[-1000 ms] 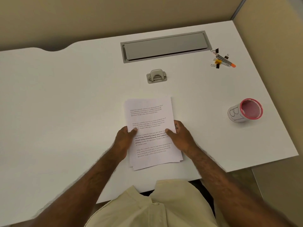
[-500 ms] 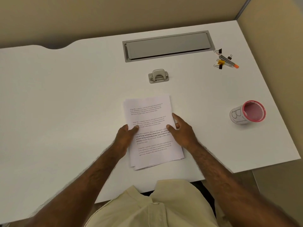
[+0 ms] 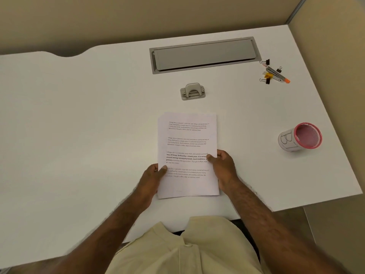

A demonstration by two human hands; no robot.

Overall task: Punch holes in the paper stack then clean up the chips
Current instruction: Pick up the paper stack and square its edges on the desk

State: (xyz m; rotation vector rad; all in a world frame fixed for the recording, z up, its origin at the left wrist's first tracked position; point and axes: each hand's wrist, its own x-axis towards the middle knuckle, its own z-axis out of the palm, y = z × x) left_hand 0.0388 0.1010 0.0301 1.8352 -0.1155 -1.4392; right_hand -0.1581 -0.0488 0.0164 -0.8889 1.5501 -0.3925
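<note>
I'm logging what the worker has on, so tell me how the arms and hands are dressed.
Both forearms are bare, with no sleeve reaching them. The left hand and the right hand wear no gloves, and no watch or ring shows. A pale cream shirt covers the body below.

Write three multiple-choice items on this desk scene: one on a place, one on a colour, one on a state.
1. Where is the hole punch?
A. beyond the paper stack
B. on the stack
C. inside the cup

2. What colour is the cup rim?
A. blue
B. pink
C. green

3. What are the hands doing?
A. both grip the stack
B. both lie idle
C. one presses the punch

Key: 1 A, the punch stands apart past the stack's far edge. 2 B, the mesh rim is pink. 3 A, left hand and right hand hold opposite sides, thumbs on top.
</note>
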